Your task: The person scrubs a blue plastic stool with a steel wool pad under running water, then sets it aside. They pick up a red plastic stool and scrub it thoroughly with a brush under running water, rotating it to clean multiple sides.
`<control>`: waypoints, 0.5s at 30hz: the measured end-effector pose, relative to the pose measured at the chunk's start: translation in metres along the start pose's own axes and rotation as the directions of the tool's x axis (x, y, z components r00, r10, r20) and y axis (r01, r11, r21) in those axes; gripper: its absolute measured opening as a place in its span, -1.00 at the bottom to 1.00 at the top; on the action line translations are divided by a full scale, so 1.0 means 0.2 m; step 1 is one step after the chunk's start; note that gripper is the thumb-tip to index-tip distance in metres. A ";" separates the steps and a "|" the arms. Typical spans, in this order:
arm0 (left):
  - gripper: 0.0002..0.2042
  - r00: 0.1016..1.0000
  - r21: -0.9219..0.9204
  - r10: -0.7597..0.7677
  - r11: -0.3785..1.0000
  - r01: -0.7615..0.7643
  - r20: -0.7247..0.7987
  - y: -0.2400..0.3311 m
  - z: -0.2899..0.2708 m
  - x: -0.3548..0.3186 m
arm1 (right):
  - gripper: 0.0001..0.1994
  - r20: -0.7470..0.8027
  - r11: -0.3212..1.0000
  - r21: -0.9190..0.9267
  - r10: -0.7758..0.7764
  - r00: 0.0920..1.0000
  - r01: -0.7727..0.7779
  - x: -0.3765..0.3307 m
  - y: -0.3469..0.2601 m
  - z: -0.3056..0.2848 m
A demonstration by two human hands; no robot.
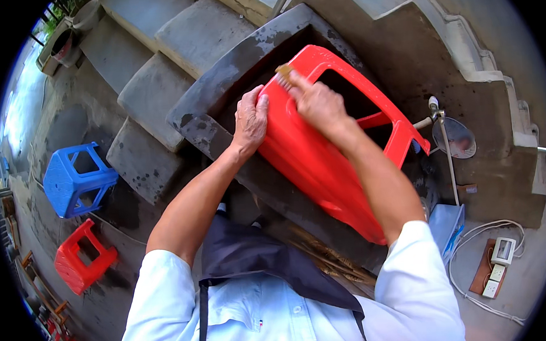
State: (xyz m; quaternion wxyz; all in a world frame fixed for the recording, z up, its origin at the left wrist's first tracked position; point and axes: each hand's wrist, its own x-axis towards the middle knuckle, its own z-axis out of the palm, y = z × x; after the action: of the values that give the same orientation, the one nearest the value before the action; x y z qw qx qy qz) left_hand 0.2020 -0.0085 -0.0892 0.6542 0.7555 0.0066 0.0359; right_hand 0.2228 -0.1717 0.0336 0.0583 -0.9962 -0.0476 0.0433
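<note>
A large red plastic stool (pixel 302 151) lies tilted across a dark concrete trough (pixel 232 68), its leg openings facing right. My left hand (pixel 250 118) is closed on the stool's upper left edge, thumb over the rim. In my right hand (pixel 322 106) is a small scrubbing brush (pixel 285 75) with a tan back and pale bristles. That hand is closed round it near the stool's top left corner, against the red surface. My fingers hide part of the brush.
A blue stool (pixel 81 179) and a smaller red stool (pixel 85 258) stand on the floor at left. Concrete steps (pixel 154 96) rise behind the trough. At right are a tap (pixel 438 113), a round mirror (pixel 457 139), a light-blue container (pixel 447 227) and a socket board with cable (pixel 493 270).
</note>
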 end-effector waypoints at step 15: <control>-0.37 0.951 -0.166 -0.240 0.947 0.273 0.197 -0.03 -0.09 0.04 | -0.41 -0.211 0.738 0.618 0.487 0.847 -0.271 -0.93 0.52 -0.35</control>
State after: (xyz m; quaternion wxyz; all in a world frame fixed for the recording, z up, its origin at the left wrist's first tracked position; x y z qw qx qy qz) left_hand 0.2086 0.0107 -0.0914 0.7208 0.6819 0.0443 -0.1156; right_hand 0.0536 -0.3012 0.1064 0.3484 -0.9112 0.1865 -0.1162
